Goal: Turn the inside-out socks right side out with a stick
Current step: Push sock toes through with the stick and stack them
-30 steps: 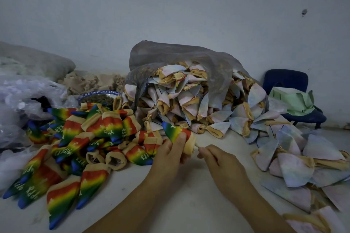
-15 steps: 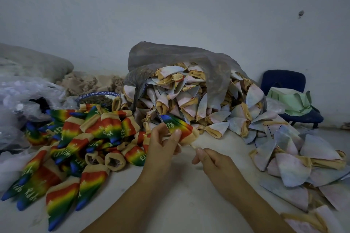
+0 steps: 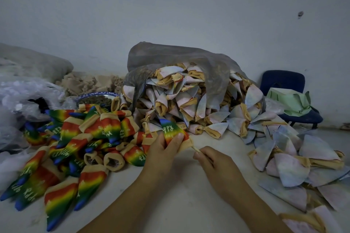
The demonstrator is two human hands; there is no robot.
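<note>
Left hand (image 3: 162,149) gripped a rainbow-striped sock with a tan cuff (image 3: 171,130), thumb and fingers curled round it, blue toe pointing up and away. Right hand (image 3: 214,164) pinched a thin pale wooden stick (image 3: 196,149) in curled fingers; the stick's far end ran into the tan cuff. Both were held just above the white tabletop (image 3: 170,185), centre front. Heap of rainbow socks (image 3: 75,147) lay left; pale inside-out socks (image 3: 189,100) spilled from a grey plastic bag (image 3: 170,56) behind.
</note>
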